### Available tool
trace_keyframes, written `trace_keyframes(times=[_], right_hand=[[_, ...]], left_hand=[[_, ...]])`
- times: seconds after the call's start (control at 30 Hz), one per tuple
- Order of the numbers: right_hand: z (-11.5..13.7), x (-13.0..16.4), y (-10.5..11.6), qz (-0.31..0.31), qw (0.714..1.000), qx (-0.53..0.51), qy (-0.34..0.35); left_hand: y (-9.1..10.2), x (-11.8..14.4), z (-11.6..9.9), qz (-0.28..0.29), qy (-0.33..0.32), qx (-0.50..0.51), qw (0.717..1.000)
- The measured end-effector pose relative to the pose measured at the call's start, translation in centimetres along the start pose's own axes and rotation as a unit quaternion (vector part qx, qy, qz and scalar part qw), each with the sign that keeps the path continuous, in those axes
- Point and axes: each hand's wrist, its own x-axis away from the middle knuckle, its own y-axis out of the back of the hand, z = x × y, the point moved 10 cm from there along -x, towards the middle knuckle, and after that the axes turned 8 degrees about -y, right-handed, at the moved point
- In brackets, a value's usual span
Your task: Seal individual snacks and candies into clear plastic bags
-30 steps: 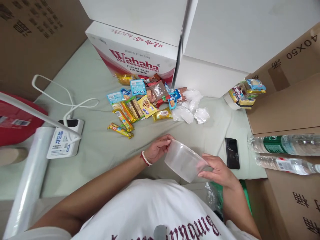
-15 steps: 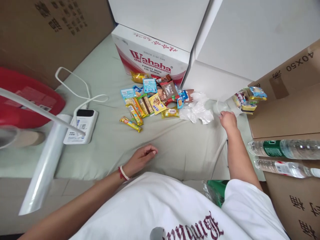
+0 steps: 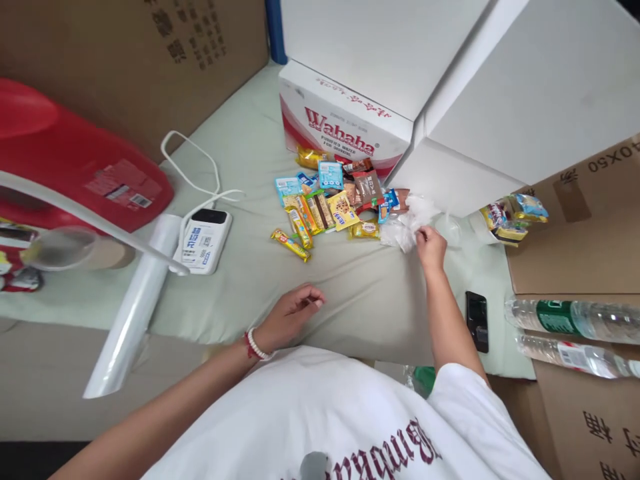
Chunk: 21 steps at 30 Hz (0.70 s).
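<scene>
My right hand [image 3: 431, 248] is closed at the near edge of a crumpled clear plastic bag [image 3: 397, 235], its fingertips pinching the thin film. Several wrapped snacks lie in a pile left of the bag, among them a yellow cookie packet [image 3: 343, 211], a brown packet [image 3: 369, 188], a light blue packet [image 3: 331, 175] and a small yellow snack bar [image 3: 291, 245]. My left hand [image 3: 300, 308] rests near the front of the cloth, fingers loosely curled with a gap at the thumb, holding nothing visible.
A clear plastic tub [image 3: 483, 228] with snack packets stands at the right. A black phone [image 3: 477, 322] and bottles [image 3: 575, 317] lie nearer. At left are a power bank [image 3: 204, 241], a plastic roll [image 3: 133, 307] and a red jug [image 3: 95, 167]. The Wahaha carton [image 3: 345, 120] stands behind.
My right hand has moved left from beside the clear tub to the plastic bag. The view has shifted left, bringing the phone into sight. My left hand stays curled near the front.
</scene>
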Motion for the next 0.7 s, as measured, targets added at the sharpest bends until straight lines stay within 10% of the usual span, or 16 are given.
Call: trace_keyframes(times=[0.17,0.33,0.57,0.7], right_hand=[[2.4,8.4,-0.5,0.046,0.94,-0.332,-0.065],[8.7,17.2,-4.5,0.217,0.902,-0.369,-0.05],[6.7,17.8,-6.4,0.28,0.846,-0.436,-0.126],[8.0,17.3,-4.5,0.251,0.889,-0.382,-0.011]], left_hand=[[-1.8,-3.4,-2.2,-0.013,-0.056,-0.023,0.998],[-3.6,-6.9,-2.1,-0.044,-0.092,-0.045,0.994],[-1.8,-6.0,2.0,-0.036,-0.006,0.093,0.995],[-0.8,-5.1,2.1,-0.061,0.043,0.149,0.986]])
